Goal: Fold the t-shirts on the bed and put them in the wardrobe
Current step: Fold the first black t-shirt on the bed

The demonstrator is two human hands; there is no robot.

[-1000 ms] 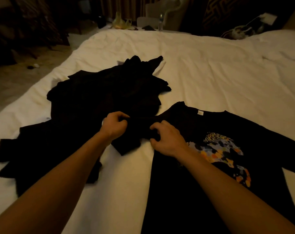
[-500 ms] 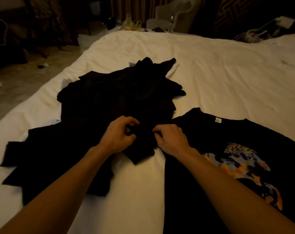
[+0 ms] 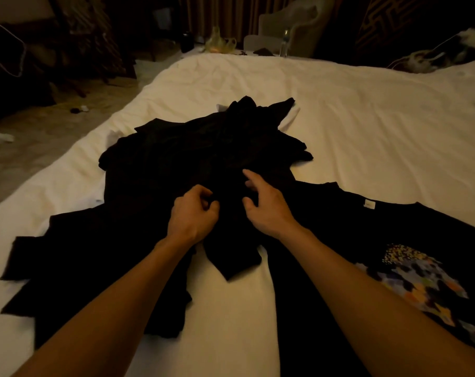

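Surface: wide white bed sheet [image 3: 367, 118] is carrying everything.

Task items: the loose heap of black cotton t-shirts [image 3: 203, 148] is lying unfolded at centre-left. The black t-shirt with a multicoloured chest print [image 3: 372, 235] is lying spread flat, front up, at the right. Its heap-side short sleeve [image 3: 231, 262] is reaching toward the heap and touching its edge.

Hands: the left grip [image 3: 193, 217] is sitting at the shoulder end of that sleeve, fingers curled toward the thumb. It is black cloth in dim light, so whether fabric is pinched cannot be told. The right grip [image 3: 266, 210] is hovering just beside it, spread, index finger extended over the heap, holding nothing.

Risks (judgement):
1. Sleeve and heap are touching and are matching in colour. A pinch here is likely catching a heap layer as well, dragging it onto the flat shirt.
2. With the right grip disengaged, a one-sided pull is probably skewing the shoulder line and creasing the print.
3. The heap is spreading toward the bed's left side, so a hard tug is risking shirts sliding floorward.
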